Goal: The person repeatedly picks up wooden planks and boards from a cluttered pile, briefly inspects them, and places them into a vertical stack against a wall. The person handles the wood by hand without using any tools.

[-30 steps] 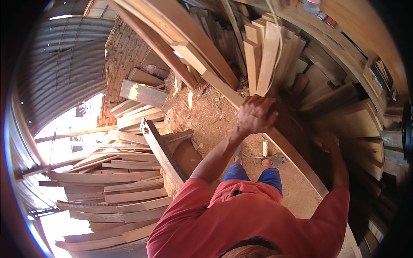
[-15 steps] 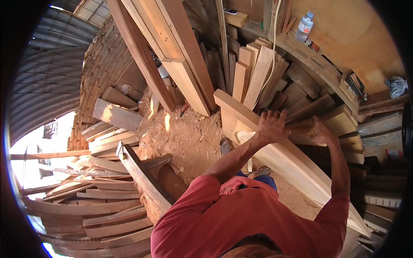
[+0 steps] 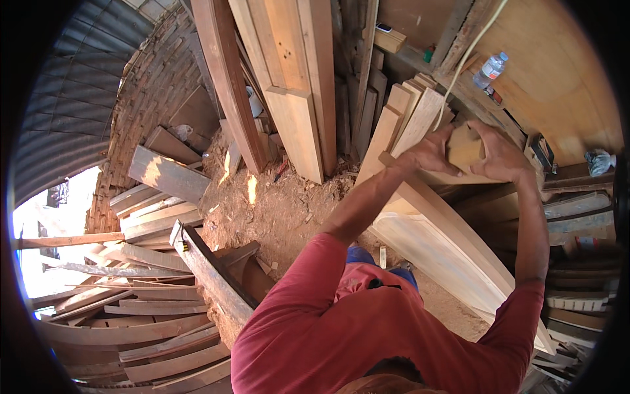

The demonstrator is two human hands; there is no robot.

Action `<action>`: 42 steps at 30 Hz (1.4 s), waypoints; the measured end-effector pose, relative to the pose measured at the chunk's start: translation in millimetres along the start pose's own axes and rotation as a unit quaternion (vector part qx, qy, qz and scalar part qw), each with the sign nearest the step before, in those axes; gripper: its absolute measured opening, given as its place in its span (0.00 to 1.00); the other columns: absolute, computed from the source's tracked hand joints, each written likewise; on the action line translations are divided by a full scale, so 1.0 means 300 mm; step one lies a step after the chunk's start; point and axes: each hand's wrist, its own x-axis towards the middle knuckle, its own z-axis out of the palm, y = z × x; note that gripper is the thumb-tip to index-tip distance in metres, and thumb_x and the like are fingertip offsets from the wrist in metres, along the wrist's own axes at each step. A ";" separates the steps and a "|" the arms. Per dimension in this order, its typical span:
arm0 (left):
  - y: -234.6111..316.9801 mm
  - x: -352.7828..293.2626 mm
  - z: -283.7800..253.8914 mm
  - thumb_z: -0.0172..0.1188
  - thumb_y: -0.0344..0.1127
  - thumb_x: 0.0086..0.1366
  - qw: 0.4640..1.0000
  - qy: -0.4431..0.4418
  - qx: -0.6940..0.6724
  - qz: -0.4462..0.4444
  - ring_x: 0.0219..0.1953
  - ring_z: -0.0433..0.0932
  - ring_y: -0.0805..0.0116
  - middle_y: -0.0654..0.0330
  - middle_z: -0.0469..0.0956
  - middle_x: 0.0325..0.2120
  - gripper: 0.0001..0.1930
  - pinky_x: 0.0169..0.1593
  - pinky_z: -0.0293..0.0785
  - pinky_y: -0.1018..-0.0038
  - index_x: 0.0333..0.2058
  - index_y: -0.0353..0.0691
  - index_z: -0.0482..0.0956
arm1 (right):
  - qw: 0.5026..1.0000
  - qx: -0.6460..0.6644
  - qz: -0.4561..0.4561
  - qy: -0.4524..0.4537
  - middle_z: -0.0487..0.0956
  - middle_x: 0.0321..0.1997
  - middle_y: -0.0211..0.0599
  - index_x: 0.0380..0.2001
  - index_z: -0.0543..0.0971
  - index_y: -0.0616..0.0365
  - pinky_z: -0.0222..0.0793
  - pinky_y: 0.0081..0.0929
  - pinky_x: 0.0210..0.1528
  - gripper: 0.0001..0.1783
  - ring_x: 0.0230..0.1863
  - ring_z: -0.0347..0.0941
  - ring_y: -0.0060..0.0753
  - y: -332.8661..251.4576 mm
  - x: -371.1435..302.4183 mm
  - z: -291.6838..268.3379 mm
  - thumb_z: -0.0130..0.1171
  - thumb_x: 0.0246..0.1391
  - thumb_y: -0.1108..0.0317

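A pale wooden board (image 3: 464,146) sits between my two hands at the right, its end toward me. My left hand (image 3: 433,155) curls against its left side, fingers bent. From the other side my right hand (image 3: 504,156) is curved round it, thumb and fingers apart across the wood. How far the board reaches behind my hands is hidden. A long, thick plank (image 3: 459,230) stands on edge beside my legs, running from under my left forearm toward the lower right.
Upright boards (image 3: 295,125) lean ahead of me, over shavings on the floor (image 3: 295,203). Stacked timber (image 3: 164,322) fills the left side, near a dark-edged beam (image 3: 213,272). A water bottle (image 3: 491,69) stands on a ledge at the upper right. A pale cable (image 3: 469,56) hangs nearby.
My left hand has left the long plank and moved right and forward to the pale board. My right hand has moved forward to its other side. The view has turned slightly.
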 end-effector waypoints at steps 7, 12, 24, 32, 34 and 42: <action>0.026 -0.147 -0.333 0.87 0.32 0.43 0.943 0.120 -0.294 0.099 0.61 0.75 0.64 0.54 0.76 0.55 0.51 0.65 0.72 0.66 0.63 0.33 0.64 | 0.965 0.002 -0.208 0.157 0.76 0.65 0.51 0.71 0.66 0.55 0.64 0.41 0.71 0.50 0.67 0.71 0.53 -0.292 0.181 -0.057 0.74 0.43 0.64; 0.025 -0.242 -0.520 0.85 0.28 0.45 0.944 0.176 -0.260 0.099 0.60 0.75 0.64 0.55 0.76 0.56 0.48 0.64 0.74 0.65 0.62 0.35 0.63 | 0.976 0.028 -0.194 0.096 0.77 0.64 0.53 0.69 0.69 0.55 0.66 0.43 0.70 0.46 0.66 0.72 0.53 -0.454 0.335 -0.065 0.74 0.45 0.61; -0.072 -0.655 -0.700 0.85 0.34 0.43 0.942 0.269 -0.198 0.024 0.62 0.76 0.51 0.46 0.74 0.58 0.56 0.65 0.76 0.57 0.68 0.34 0.59 | 0.932 0.120 -0.285 0.190 0.73 0.69 0.52 0.70 0.69 0.55 0.68 0.45 0.69 0.45 0.67 0.71 0.55 -0.633 0.381 0.168 0.72 0.53 0.51; -0.112 -1.117 -0.671 0.86 0.41 0.39 0.921 0.362 -0.123 -0.071 0.61 0.76 0.50 0.47 0.75 0.55 0.57 0.62 0.79 0.51 0.66 0.32 0.61 | 0.999 -0.027 -0.004 0.030 0.75 0.66 0.57 0.69 0.69 0.56 0.67 0.50 0.69 0.43 0.67 0.71 0.61 -0.298 0.195 0.556 0.70 0.55 0.49; -0.097 -1.225 -0.637 0.86 0.43 0.39 0.900 0.407 -0.122 -0.101 0.60 0.76 0.51 0.48 0.76 0.53 0.57 0.63 0.79 0.51 0.65 0.32 0.63 | 0.997 0.006 0.020 0.078 0.80 0.57 0.56 0.62 0.72 0.58 0.71 0.50 0.62 0.37 0.60 0.76 0.58 -0.276 0.168 0.683 0.71 0.54 0.51; 0.046 -1.545 -0.469 0.85 0.50 0.43 0.827 0.561 0.010 -0.045 0.53 0.76 0.61 0.57 0.76 0.48 0.48 0.60 0.72 0.60 0.59 0.34 0.70 | 0.994 0.017 0.096 0.058 0.85 0.46 0.51 0.51 0.73 0.58 0.75 0.51 0.56 0.29 0.53 0.82 0.55 -0.223 0.134 0.767 0.67 0.56 0.49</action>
